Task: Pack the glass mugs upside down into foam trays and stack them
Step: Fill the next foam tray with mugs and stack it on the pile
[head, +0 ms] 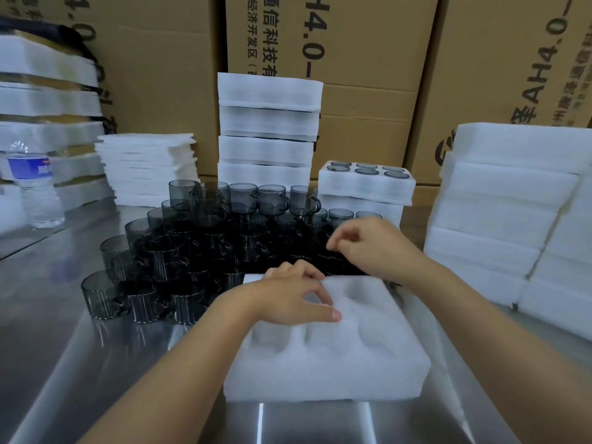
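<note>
A white foam tray with several empty round cavities lies on the steel table in front of me. My left hand rests on its far left part, fingers bent at the far edge and thumb stretched across a cavity. My right hand hovers just beyond the tray's far right corner, fingers curled down onto the dark glass mugs. Whether it holds one is hidden. The smoky mugs stand upright in a stacked heap behind and left of the tray.
A packed tray showing mug bottoms sits on another at back right. Tall stacks of foam trays stand at centre back and right, with foam sheets and a water bottle at left. Cardboard boxes wall the back.
</note>
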`<state>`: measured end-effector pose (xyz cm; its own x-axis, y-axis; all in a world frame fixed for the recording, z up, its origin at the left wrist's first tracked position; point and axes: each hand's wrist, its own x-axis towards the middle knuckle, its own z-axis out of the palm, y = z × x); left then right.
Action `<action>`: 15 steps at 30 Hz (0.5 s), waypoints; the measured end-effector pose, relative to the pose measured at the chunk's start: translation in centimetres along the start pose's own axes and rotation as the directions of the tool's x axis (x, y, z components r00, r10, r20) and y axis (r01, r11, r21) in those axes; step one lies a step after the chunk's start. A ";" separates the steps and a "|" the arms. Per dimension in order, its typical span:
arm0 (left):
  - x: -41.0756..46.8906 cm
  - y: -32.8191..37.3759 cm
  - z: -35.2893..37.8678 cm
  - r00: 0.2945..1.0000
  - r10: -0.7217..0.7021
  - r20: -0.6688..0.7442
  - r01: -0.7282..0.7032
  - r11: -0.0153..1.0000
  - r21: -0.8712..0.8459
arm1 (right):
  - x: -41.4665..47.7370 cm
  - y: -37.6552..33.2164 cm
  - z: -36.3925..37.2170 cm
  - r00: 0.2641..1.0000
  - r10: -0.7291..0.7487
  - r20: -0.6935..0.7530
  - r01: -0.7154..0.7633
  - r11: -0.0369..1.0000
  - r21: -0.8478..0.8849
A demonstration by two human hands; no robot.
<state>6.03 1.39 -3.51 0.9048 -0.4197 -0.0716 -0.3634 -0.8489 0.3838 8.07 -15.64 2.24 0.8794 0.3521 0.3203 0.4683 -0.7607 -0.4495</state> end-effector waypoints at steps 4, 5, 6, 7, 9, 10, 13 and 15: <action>0.3 -0.5 0.3 0.995 0.024 -0.095 -0.032 0.996 -0.082 | 4.1 -1.4 -0.4 0.987 0.051 -0.150 -0.031 0.991 0.134; 0.4 -0.6 0.4 0.994 0.030 -0.104 -0.040 0.995 -0.097 | 5.1 -1.5 -0.2 0.982 0.090 -0.169 -0.054 0.977 0.206; 0.4 -0.6 0.4 0.993 0.035 -0.111 -0.047 0.993 -0.107 | 6.0 -1.6 0.0 0.975 0.132 -0.178 -0.081 0.960 0.268; 0.3 -0.7 0.4 0.992 0.039 -0.118 -0.052 0.992 -0.115 | 6.8 -1.7 0.2 0.970 0.166 -0.178 -0.106 0.946 0.306; 0.3 -0.8 0.5 0.990 0.043 -0.138 -0.060 0.991 -0.121 | 8.1 -1.6 0.8 0.965 0.186 -0.184 -0.123 0.944 0.307; 0.3 -0.8 0.6 0.988 0.043 -0.148 -0.061 0.991 -0.118 | 8.5 -1.4 1.0 0.965 0.178 -0.194 -0.119 0.953 0.280; 0.2 -0.8 0.8 0.984 0.047 -0.173 -0.066 0.992 -0.105 | 9.4 -0.6 1.9 0.966 0.135 -0.218 -0.105 0.984 0.145; 0.0 -0.6 0.7 0.980 0.050 -0.192 -0.071 0.992 -0.104 | 9.9 -0.1 2.4 0.958 0.173 -0.228 -0.144 0.980 0.137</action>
<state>6.08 1.66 -4.41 0.9111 -0.3925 0.1257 -0.4020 -0.7788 0.4816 16.91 -10.76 3.42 0.9042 0.0813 0.4194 0.3437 -0.7213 -0.6013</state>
